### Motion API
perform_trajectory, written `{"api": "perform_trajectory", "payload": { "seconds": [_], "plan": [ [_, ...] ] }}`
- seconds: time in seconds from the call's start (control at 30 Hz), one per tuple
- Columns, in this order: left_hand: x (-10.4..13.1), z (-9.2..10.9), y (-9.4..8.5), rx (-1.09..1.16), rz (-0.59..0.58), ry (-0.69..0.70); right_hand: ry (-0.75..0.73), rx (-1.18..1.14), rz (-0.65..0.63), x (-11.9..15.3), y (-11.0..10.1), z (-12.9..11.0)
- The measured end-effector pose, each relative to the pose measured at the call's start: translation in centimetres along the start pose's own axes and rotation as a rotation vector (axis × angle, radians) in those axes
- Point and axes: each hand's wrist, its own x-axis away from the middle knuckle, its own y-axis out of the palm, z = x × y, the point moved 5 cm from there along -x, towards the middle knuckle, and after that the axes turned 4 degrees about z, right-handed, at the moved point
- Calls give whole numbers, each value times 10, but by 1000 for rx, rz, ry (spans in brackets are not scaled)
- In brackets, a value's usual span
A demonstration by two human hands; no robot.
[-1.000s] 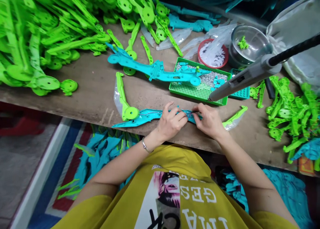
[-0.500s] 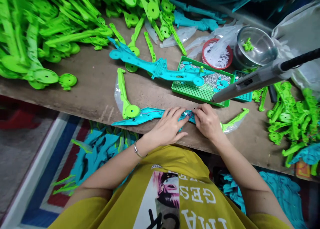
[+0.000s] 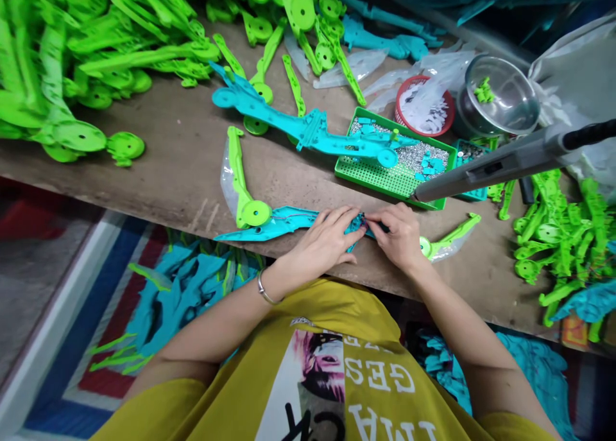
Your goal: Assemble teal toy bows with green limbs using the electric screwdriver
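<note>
The person is wearing a mustard-yellow T-shirt (image 3: 346, 319) with short sleeves (image 3: 163, 402). Its front is showing a printed panel (image 3: 325, 367) in white, pink, grey and black, thick black strokes (image 3: 292, 422) crossing its lower part, and white capital letters (image 3: 380, 375) beside it. A slim silver bracelet (image 3: 262, 288) is circling the left wrist (image 3: 282, 279).

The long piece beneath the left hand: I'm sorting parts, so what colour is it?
The long piece is bright turquoise blue, showing best in the head view.
</note>
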Motion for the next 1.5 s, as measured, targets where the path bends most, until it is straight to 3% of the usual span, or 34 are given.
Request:
{"api": "perform_trajectory", "payload": {
  "seconds": [0.27, 0.43, 0.5, 0.63, 0.8, 1.07, 1.17, 1.27, 1.4, 1.5],
  "plan": [
    [2, -5, 5, 14, -3, -18, 27, 11, -90, -12, -3, -7],
    [3, -7, 11, 29, 3, -8, 47, -30, -82, -15, -1, -10],
    [4, -8, 12, 30, 2, -3, 74, -62, -141, -18, -1, -10],
    [4, -9, 12, 30, 23, 0, 229, -224, -257, -24, -6, -3],
    [3, -5, 13, 50, 28, -3, 410, -487, -229, -22, -10, 6],
    [1, -5, 13, 61, 11, -2, 295, -411, -200, -17, -3, 5],
    [3, -5, 12, 66, 30, 8, 287, -400, -228, -12, -17, 7],
    [6, -6, 12, 57, 57, 12, 323, -302, -231, 4, -47, 19],
    [4, -5, 15, 53, 76, 34, 439, -181, -107, 40, -85, 41],
    [-1, -1, 16, 55, 83, 43, 415, -111, -41, 59, -92, 41]
  ]
}}
